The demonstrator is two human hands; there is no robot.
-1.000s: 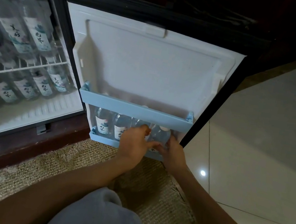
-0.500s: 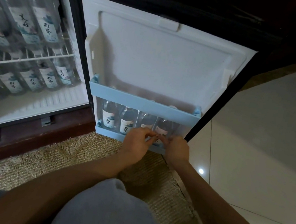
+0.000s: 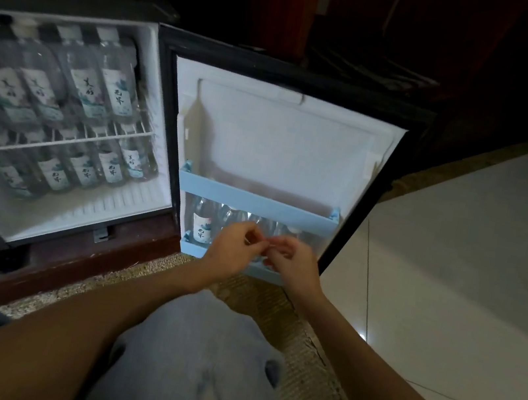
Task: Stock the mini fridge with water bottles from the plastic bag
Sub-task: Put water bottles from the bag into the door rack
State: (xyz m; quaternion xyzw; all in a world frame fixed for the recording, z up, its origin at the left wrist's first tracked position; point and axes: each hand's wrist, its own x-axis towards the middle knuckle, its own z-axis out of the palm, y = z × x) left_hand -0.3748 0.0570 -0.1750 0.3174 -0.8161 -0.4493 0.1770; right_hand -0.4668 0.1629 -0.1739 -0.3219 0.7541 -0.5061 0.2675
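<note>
Head view. Black mini fridge [image 3: 148,53], smooth white plastic lining, door [image 3: 282,140] swung open. Clear cylindrical plastic water bottles with white paper labels [image 3: 115,91] fill the cabinet above and below a thin white wire shelf [image 3: 57,141]. More such bottles [image 3: 202,224] stand upright in the pale blue plastic lower door shelf [image 3: 191,247]. Left hand [image 3: 234,250] and right hand [image 3: 294,263] are just before that shelf, fingers curled, tips nearly meeting. Blurred; cannot tell whether they pinch anything. Coarse woven mat [image 3: 312,345] below, beside glossy tile [image 3: 470,267].
</note>
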